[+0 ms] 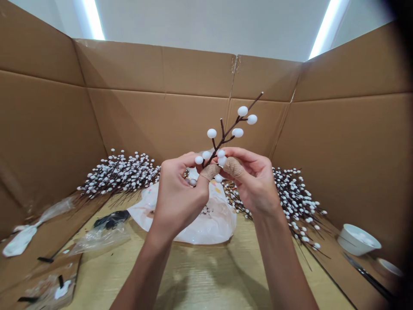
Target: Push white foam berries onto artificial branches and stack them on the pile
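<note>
A dark brown branch [223, 140] with several white balls stands tilted up to the right, in the middle of the view. My left hand [183, 185] pinches its lower part between thumb and fingers. At the right of the stem, my right hand [254, 178] has its thumb and fingers closed beside a white ball [222, 161] low on the branch. Both thumbs have tan wrapping on their tips. The upper tip of the branch and a short left twig carry no ball. The stem's lower end is hidden by the hands.
Behind the hands lies a white plastic bag [206, 230]. Bunches of white-balled branches lie left [122, 174] and right [295, 200]. A white bowl [358, 240], scissors [368, 275] and a roll [389, 267] are at right; clear bags [100, 237] at left. Cardboard walls [193, 114] surround the table.
</note>
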`<state>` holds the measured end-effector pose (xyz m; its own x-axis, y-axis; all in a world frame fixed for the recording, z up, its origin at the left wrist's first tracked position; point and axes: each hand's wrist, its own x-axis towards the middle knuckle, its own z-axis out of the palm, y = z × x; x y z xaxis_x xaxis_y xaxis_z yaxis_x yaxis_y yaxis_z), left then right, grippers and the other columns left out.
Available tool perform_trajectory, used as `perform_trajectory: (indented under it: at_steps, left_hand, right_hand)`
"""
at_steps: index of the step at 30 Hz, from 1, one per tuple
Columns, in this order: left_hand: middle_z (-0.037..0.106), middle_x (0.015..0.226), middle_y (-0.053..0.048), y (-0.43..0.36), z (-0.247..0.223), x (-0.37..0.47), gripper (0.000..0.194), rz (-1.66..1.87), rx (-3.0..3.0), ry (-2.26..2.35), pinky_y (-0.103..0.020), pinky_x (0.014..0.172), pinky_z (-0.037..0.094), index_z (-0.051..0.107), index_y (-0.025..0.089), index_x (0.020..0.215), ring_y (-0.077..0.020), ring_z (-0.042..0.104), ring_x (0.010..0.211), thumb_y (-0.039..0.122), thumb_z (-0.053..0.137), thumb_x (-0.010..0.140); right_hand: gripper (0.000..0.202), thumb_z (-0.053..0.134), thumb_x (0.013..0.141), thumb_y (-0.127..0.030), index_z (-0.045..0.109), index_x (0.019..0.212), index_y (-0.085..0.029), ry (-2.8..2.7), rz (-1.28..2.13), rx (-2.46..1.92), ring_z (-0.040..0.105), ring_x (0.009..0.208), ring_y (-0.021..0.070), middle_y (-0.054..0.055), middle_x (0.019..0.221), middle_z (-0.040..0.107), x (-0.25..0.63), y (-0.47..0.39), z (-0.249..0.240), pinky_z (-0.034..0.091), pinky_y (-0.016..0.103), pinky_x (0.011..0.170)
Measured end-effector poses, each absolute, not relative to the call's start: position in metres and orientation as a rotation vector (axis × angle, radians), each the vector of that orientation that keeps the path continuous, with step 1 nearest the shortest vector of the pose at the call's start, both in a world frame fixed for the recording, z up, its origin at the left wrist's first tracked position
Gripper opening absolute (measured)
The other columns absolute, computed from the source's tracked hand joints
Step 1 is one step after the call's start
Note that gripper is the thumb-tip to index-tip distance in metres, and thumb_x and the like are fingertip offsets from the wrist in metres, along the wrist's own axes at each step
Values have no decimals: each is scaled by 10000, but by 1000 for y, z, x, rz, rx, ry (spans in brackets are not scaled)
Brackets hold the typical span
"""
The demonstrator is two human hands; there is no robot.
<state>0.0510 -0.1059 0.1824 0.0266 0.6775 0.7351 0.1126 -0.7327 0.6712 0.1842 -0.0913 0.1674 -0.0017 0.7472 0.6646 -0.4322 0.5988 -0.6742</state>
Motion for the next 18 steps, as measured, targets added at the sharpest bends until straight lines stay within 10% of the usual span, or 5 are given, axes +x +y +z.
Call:
perform_trajectory:
  at_steps: [18]
  left_hand:
    - [668, 682, -1, -94, 180, 57, 133, 1617, 1966, 862, -255, 640, 439, 697, 159, 688, -147, 577, 650, 247, 682, 785]
  right_hand:
    - [227, 668, 813, -357, 717, 996, -232, -1296, 920, -365, 650, 1050, 188, 59, 1101, 709, 210, -91, 174, 501, 357, 963]
